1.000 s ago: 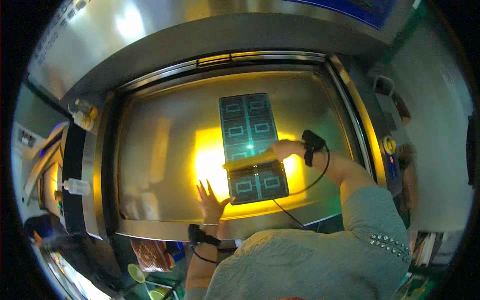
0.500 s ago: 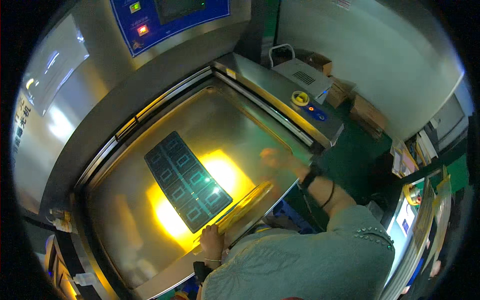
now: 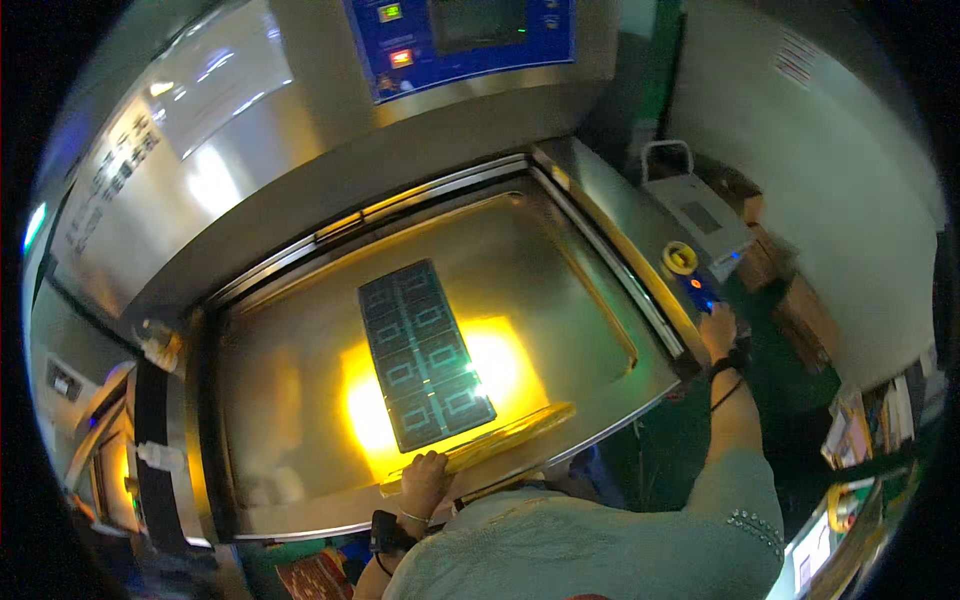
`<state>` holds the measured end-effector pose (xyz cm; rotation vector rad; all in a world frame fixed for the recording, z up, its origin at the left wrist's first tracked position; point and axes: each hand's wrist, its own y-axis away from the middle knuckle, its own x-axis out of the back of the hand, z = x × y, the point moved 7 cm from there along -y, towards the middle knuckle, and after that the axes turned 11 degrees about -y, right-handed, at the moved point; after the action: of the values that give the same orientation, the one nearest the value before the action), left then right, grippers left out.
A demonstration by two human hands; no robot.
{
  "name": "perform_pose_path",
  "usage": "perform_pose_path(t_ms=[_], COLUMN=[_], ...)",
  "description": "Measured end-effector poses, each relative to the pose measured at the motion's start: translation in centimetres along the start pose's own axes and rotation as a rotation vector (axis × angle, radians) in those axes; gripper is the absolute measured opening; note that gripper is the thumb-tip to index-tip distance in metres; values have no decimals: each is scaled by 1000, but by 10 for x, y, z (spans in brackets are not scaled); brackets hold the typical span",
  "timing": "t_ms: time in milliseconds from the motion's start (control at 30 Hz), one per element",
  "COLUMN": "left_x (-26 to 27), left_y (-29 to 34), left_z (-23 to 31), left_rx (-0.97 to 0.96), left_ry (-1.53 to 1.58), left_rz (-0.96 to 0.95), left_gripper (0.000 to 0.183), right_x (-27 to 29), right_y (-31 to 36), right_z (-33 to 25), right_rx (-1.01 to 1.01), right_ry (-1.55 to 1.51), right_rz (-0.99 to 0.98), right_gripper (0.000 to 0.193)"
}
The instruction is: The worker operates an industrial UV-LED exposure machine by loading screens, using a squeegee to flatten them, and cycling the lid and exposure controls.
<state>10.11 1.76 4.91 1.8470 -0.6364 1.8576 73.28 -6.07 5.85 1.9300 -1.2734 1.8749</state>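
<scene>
Bottle [image 3: 160,457] of whitish plastic is at far left, on the side ledge [image 3: 185,505] of a metal tabletop [image 3: 285,390], which has a brownish, dull shine. More to the right, near the middle of this tabletop, a dark panel [image 3: 408,345] lies flat and somewhat slanted, its long sides running away from the person. Its colour is dark grey with a teal tint. The face is divided into two columns of four fields, and each field carries a pale rectangular outline; a pale line goes down between the columns. Small greenish-white glints sit at its lower right side. Strong yellow light [image 3: 500,360] spreads on both sides of its lower part.

Left hand [image 3: 427,480] is just below the panel, its fingers bent together over a yellow strip [image 3: 515,431]; their undersides are hidden, so I cannot tell if they grip it. The strip runs along the front edge toward the right.

On the right ledge are a yellow ring-shaped roll [image 3: 680,258] and, beside it, a blue device [image 3: 697,287] with an orange light. Right hand [image 3: 718,332] reaches the near end of this device; whether its fingers are clamped or apart, I cannot tell.
</scene>
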Motion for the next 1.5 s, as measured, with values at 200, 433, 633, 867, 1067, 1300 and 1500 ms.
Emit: perform_pose_path(t_ms=[200, 433, 633, 867, 1067, 1300, 1500], left_x=[29, 11, -30, -53, -130, -214, -192], left_y=[13, 24, 32, 73, 178, 306, 310], left_z=[-10, -4, 9, -32, -51, -33, -27], left_rx=[93, 38, 4, 333, 596, 873, 957], left_ry=[-2, 60, 12, 246, 295, 554, 565], left_rz=[47, -37, -178, -124, -380, -651, -563], left_gripper=[20, 18, 18, 42, 51, 60, 58], right_x=[-1, 16, -16, -99, -151, -230, -250], right_y=[1, 199, 323, 327, 259, 257, 311], right_z=[-52, -321, -346, -308, -260, -258, -289], right_rx=[124, 777, 1078, 971, 603, 433, 759], right_ry=[172, -958, -547, -546, -582, -545, -246], right_rz=[-216, -1136, -1373, -1166, -993, -685, -382], right_gripper=[23, 40, 39, 41, 35, 24, 35])
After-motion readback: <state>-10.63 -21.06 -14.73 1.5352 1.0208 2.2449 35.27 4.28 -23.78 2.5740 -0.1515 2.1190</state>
